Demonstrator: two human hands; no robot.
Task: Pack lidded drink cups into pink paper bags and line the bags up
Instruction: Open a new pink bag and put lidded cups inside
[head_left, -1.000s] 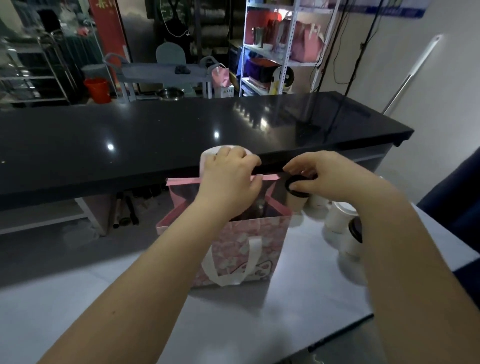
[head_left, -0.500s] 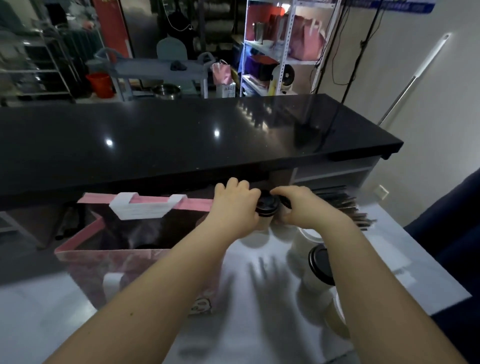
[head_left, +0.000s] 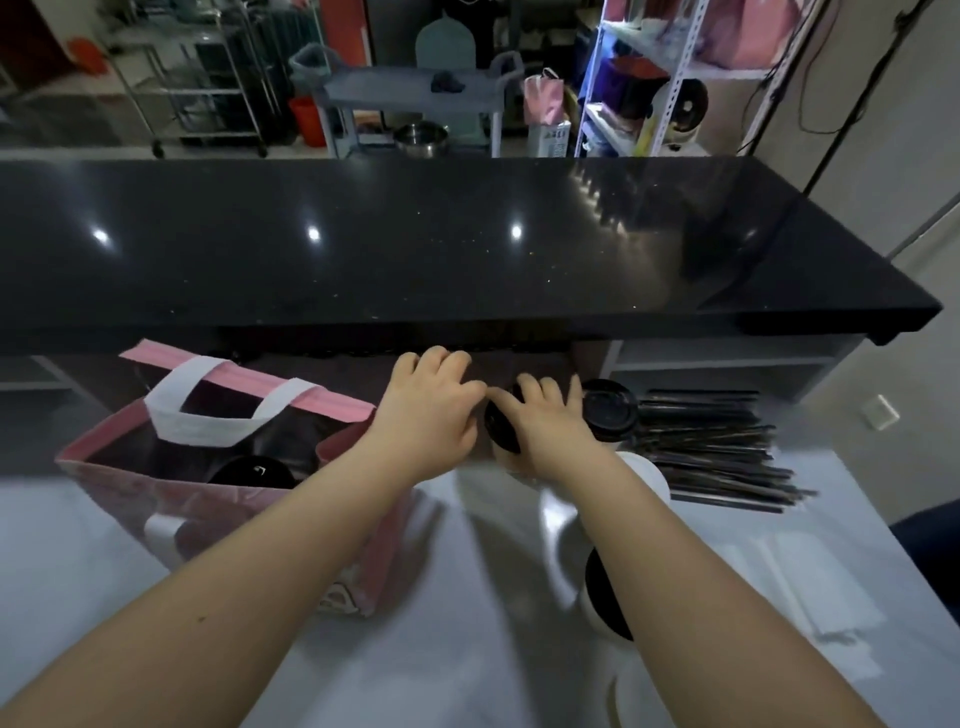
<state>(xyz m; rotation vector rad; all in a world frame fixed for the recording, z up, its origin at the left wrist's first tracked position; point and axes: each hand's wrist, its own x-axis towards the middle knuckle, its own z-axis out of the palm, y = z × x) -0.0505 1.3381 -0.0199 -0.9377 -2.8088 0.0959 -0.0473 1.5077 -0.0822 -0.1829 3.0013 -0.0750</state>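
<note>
A pink paper bag (head_left: 130, 483) with white handles stands open on the left of the white table. A black-lidded cup (head_left: 253, 472) sits inside it. Just right of the bag, my left hand (head_left: 428, 410) and my right hand (head_left: 545, 423) both close around a white cup with a black lid (head_left: 500, 431), which tilts to the left. Another lidded cup (head_left: 609, 410) stands right behind my right hand. A further lidded cup (head_left: 605, 597) stands nearer me, partly hidden by my right forearm.
A pile of black straws (head_left: 717, 447) lies at the right of the white table (head_left: 467, 649). White napkins (head_left: 810, 587) lie near the right edge. A long black counter (head_left: 415, 249) runs across behind the table. Shelves and carts stand beyond.
My left hand let go of the bag's rim and moved right to join my right hand on the lidded cup. The view dropped lower, with the bag now at the left.
</note>
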